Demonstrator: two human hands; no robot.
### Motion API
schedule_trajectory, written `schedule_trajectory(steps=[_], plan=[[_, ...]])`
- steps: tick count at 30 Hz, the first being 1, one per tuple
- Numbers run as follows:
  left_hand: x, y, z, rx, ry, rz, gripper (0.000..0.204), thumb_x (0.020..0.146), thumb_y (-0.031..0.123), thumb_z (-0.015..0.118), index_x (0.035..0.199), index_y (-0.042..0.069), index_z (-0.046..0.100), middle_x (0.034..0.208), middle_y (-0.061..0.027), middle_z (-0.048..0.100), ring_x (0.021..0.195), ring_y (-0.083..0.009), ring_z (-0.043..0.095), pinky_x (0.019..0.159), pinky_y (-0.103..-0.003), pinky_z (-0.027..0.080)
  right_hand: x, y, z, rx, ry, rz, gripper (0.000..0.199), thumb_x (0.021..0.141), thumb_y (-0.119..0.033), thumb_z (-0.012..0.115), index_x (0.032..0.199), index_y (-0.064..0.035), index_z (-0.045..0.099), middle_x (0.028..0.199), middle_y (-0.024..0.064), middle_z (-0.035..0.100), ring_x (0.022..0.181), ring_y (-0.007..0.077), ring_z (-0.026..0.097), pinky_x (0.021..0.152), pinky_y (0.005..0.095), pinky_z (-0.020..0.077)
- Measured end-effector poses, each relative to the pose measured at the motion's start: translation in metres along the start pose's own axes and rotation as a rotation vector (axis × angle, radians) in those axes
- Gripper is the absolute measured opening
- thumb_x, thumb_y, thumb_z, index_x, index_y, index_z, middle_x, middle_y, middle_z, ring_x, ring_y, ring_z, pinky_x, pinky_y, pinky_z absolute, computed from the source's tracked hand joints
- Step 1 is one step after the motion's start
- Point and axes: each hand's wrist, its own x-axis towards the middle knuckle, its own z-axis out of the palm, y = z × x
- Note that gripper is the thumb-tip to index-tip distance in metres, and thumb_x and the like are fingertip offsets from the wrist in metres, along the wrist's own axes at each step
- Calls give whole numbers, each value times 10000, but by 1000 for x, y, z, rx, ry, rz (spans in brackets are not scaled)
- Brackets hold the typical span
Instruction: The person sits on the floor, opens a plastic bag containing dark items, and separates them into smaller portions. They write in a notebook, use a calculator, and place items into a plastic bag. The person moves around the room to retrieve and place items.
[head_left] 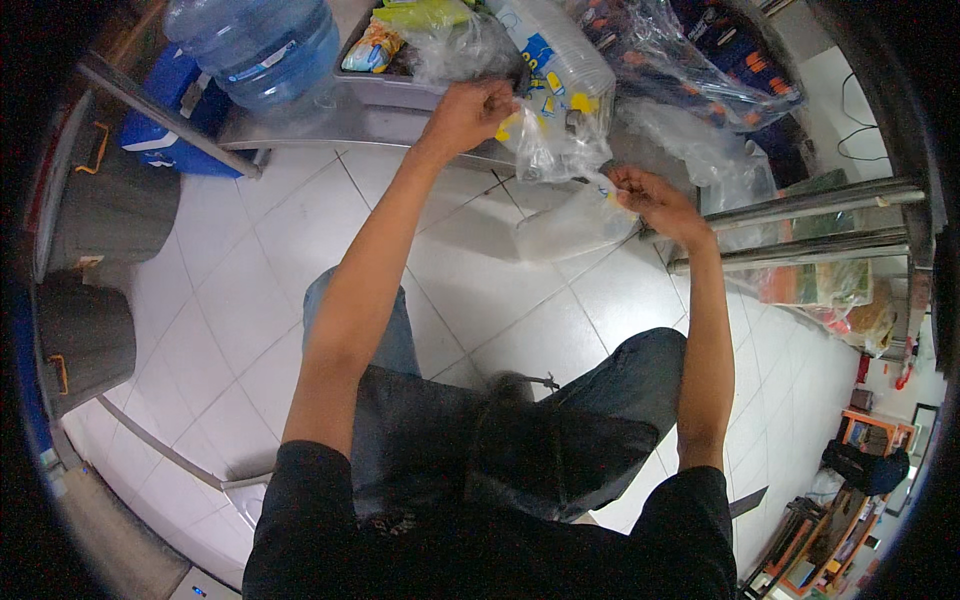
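Both arms reach forward to the metal shelf. My left hand (470,120) is closed, its fingers pinching the edge of a clear plastic sleeve (540,145) with blue and yellow print. Inside the sleeve lies a stack of clear plastic cups or lids (575,55), pointing away from me. My right hand (660,205), lower and further right, is closed on a twisted, loose end of the same plastic. A translucent flap of plastic (575,225) hangs below, between the hands, over the tiled floor. The exact fingertip grip is partly hidden on both hands.
A grey bin (390,110) holding bagged goods stands left of the sleeve, beside a big blue water bottle (265,60). Dark packages in clear wrap (730,60) lie at the right. Metal rails (800,225) jut in near my right hand. Dark lidded bins (100,215) stand far left.
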Motion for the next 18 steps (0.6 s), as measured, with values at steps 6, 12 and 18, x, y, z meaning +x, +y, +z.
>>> schedule_trajectory(steps=[6,12,18], plan=[[-16,-4,26,-112,-141,236,257,811,87,651,1058,72,582,984,-103,657,870,-319,644,784,-405,522,5,1,-4,-122,8,128,420,946,-348,613,1238,-47,626,1161,91,649,1085,189,567,954,322,433],[-37,16,55,8,-179,241,540,661,-1,626,1180,83,502,1167,-132,537,1180,-363,481,997,-469,399,23,40,-32,364,408,57,477,900,-333,560,1267,-33,611,1231,141,628,1147,240,560,1039,329,364],[-43,26,39,57,-116,-96,779,595,87,717,1307,109,401,1282,-189,411,1232,-392,399,983,-521,391,18,52,-56,517,600,-58,420,876,-234,501,1205,13,590,1104,153,657,1063,247,588,948,371,434]])
